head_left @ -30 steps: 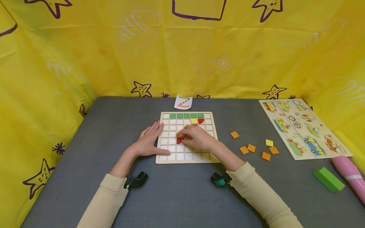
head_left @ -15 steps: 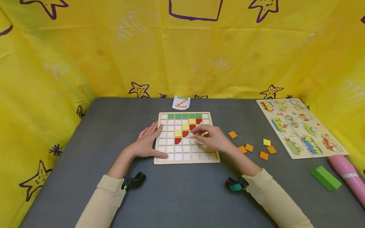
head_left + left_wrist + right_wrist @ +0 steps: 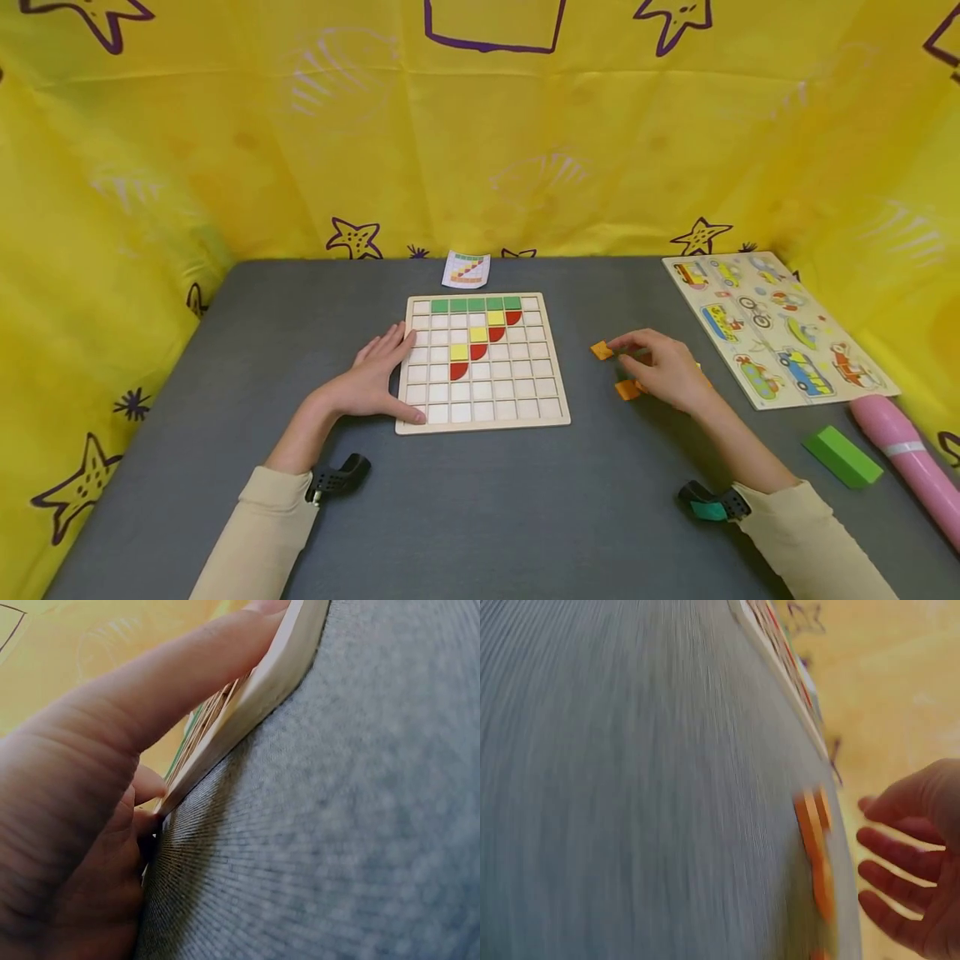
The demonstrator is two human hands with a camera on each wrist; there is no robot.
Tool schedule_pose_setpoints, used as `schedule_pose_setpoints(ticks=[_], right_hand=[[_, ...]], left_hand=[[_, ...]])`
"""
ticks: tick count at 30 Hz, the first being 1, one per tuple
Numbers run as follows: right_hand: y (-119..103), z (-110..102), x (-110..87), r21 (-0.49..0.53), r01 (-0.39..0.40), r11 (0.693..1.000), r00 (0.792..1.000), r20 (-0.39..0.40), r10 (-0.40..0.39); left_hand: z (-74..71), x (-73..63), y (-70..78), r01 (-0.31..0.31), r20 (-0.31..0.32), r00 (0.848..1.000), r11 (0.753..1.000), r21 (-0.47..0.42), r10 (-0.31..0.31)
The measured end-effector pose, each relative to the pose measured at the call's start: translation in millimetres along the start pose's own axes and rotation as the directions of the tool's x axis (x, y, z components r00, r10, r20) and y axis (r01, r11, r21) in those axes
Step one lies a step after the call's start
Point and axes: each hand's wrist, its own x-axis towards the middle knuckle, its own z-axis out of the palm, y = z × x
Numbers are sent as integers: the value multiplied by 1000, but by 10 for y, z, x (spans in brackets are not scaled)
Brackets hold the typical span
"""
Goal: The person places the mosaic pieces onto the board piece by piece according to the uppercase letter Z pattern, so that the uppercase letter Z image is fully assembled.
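"Where did you have your hands?"

"My right hand hung to the right of the grid board, thumb and fingers held apart, with nothing pinched between them. My left hand lay at the board's left edge, fingers spread, thumb over its near-left corner."

"And the loose pieces?"

"The nearest orange tile lay just right of the board, by my index fingertip; whether they touched, I couldn't tell. The second orange tile was also right of the board, a little nearer me and partly under my hand."

"What worried you?"

"Skidding, mostly. That first tile looked thin and flat, so a fingertip meeting it from one side, with no thumb opposite, could have pushed it towards the board. My lower fingers might also have knocked the second one, since my palm hid part of it from me."

"Any danger to the board itself?"

"Some, I judged. It carried green tiles along its far row, and yellow tiles and red pieces in steps slanting down towards its near left. A hard, lopsided press from my left thumb could have tipped or shifted it and jolted them loose."
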Motion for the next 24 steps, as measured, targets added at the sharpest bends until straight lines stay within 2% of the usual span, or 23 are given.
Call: schedule_pose_setpoints(ticks=[5,9,15,19,24], right_hand=[[232,-246,-174,-93,-17,995,1000,15,18],[354,-354,-244,-112,-41,993,998,40,45],[381,-365,-210,-118,-70,991,994,72,79],[376,-346,-174,-111,-58,992,995,69,66],[408,-376,-155,-167,-38,985,997,56,47]], left_hand=[[-3,-7,7,-5,-2,1000,1000,-4,5],[-2,-3,10,-5,-4,1000,1000,1,5],[-1,-16,-2,-2,-8,1000,1000,-3,2],[8,-12,-12,-4,-10,1000,1000,7,4],[8,-9,-10,-7,-7,1000,1000,15,7]])
